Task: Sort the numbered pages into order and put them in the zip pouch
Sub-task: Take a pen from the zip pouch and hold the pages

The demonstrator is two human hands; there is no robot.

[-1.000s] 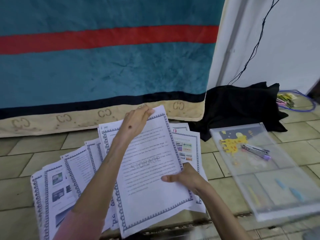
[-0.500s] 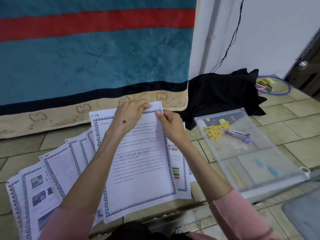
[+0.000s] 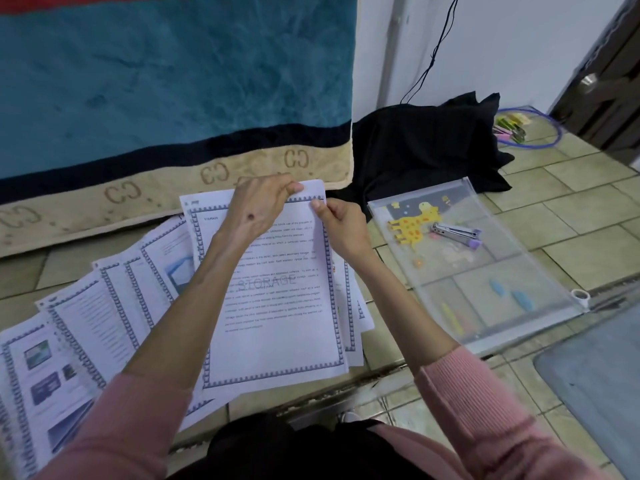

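A white page with a blue patterned border and a faint "STORAGE" watermark point(image 3: 277, 306) lies on top of the stack in front of me. My left hand point(image 3: 258, 206) pinches its top edge, and my right hand point(image 3: 341, 225) pinches its top right corner. More bordered pages point(image 3: 97, 317) fan out to the left on the tiled floor, some with pictures. A few pages point(image 3: 356, 306) stick out from under the top sheet on the right. The clear zip pouch point(image 3: 485, 282), printed with a yellow giraffe, lies flat on the floor to the right.
A small stapler point(image 3: 457, 233) rests on the pouch. A teal, red and beige blanket point(image 3: 173, 98) hangs at the back. Black cloth point(image 3: 426, 150) is heaped by the wall, with a blue cord and small items point(image 3: 512, 128) beyond. A grey mat point(image 3: 595, 386) lies at right.
My right hand has moved from the page's lower right side up to its top right corner, beside my left hand. The view has shifted right and down.
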